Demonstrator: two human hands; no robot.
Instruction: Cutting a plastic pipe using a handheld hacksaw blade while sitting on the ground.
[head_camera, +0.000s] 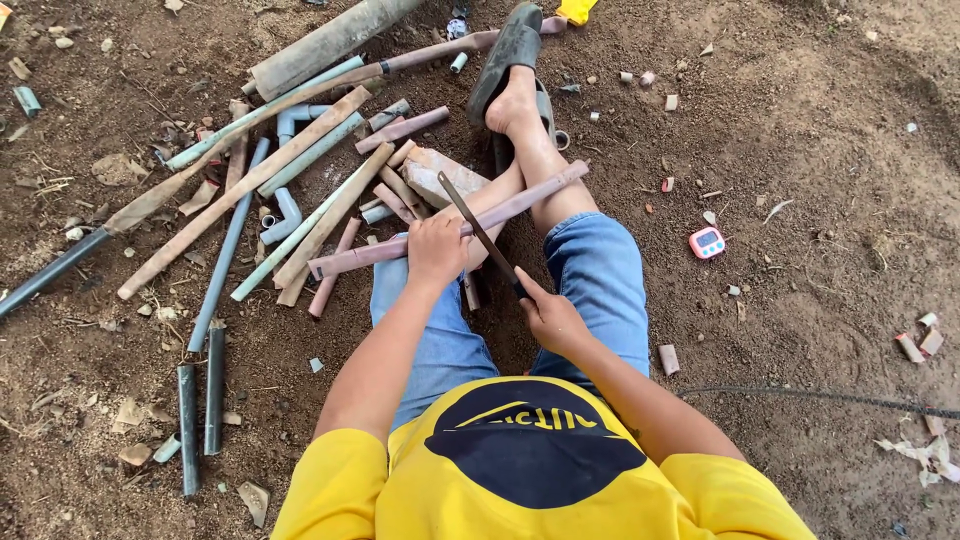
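Right hand gripping hacksaw blade, left hand pinning pipe beneath

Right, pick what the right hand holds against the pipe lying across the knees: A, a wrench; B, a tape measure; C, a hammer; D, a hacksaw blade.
D: the right hand grips one end of a thin dark hacksaw blade that crosses the pinkish pipe, while the left hand presses that pipe down on the legs.

Single head cam, no second view. Looks steeply down from above the seated person's chest, facing forward over the legs to the dirt ground. Close range, hands mid-frame.
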